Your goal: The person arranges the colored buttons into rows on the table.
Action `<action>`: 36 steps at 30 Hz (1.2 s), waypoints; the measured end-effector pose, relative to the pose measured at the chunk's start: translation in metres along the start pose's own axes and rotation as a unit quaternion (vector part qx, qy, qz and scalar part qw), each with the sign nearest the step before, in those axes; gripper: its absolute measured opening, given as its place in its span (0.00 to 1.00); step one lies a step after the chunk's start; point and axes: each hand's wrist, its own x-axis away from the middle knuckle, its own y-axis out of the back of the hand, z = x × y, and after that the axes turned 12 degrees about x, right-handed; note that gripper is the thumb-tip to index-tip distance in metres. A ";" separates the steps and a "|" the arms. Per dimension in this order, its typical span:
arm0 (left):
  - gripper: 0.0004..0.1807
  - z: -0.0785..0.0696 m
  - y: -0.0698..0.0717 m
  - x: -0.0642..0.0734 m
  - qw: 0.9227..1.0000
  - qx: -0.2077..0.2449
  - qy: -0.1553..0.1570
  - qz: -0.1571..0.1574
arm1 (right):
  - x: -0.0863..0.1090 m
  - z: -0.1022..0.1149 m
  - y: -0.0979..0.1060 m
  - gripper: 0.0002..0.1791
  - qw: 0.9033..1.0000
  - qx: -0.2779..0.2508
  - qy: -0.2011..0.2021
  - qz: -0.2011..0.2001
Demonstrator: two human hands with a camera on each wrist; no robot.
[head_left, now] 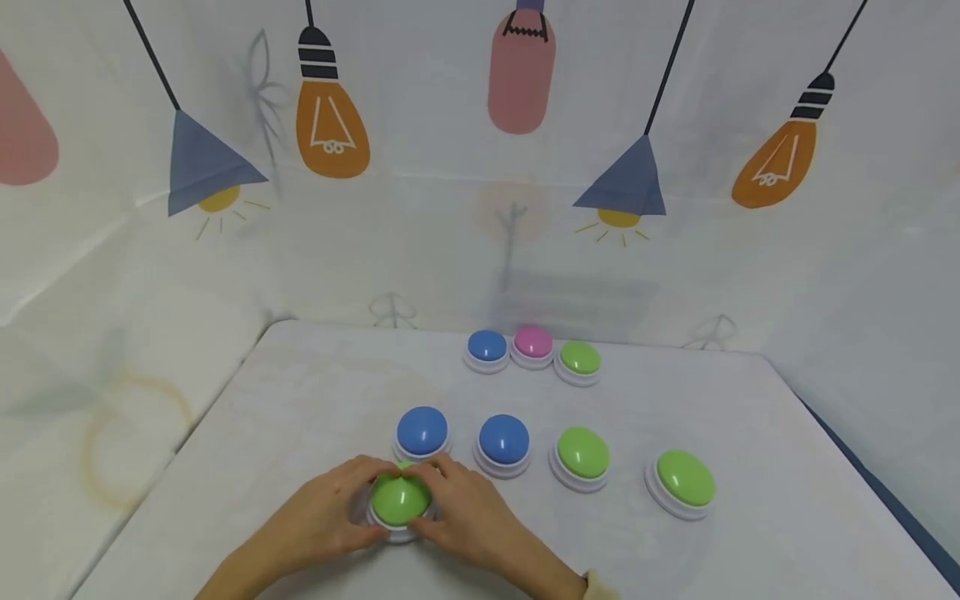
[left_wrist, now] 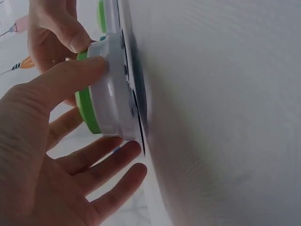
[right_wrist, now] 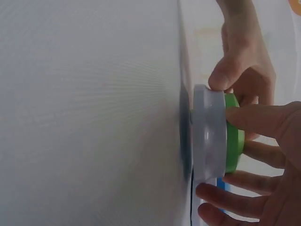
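A green push button (head_left: 400,502) with a round white base is between both hands at the near left of the table. My left hand (head_left: 326,508) grips its left side, thumb on the near edge and fingers around the far side. My right hand (head_left: 472,512) holds the right side the same way, and the index fingertips meet at the far edge of the dome. In the left wrist view the white base (left_wrist: 110,89) is very close to the tabletop; whether it touches is unclear. A blue button (head_left: 422,432) stands just behind, its base partly hidden.
Right of it stand another blue button (head_left: 504,439), a green one (head_left: 583,452) and a second green one (head_left: 686,478). Along the back edge sit blue (head_left: 487,346), pink (head_left: 533,342) and green (head_left: 581,358) buttons. A lamp-patterned curtain (head_left: 435,242) surrounds the white table (head_left: 337,392).
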 end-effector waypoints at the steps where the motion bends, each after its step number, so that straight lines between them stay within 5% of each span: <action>1: 0.35 -0.001 -0.001 0.000 1.000 -0.008 0.005 0.004 | 0.000 0.000 -0.001 0.31 1.000 0.004 0.002 0.001; 8: 0.37 -0.003 -0.003 -0.001 0.999 -0.028 0.025 0.035 | 0.001 0.001 -0.002 0.31 0.999 0.036 0.007 0.012; 23: 0.37 -0.006 -0.004 0.001 0.998 -0.044 0.011 0.048 | 0.002 0.002 0.005 0.31 0.997 0.046 -0.006 0.062; 36: 0.37 -0.011 0.003 -0.002 0.995 -0.017 0.068 0.070 | 0.003 0.000 0.006 0.33 0.997 0.054 -0.001 0.055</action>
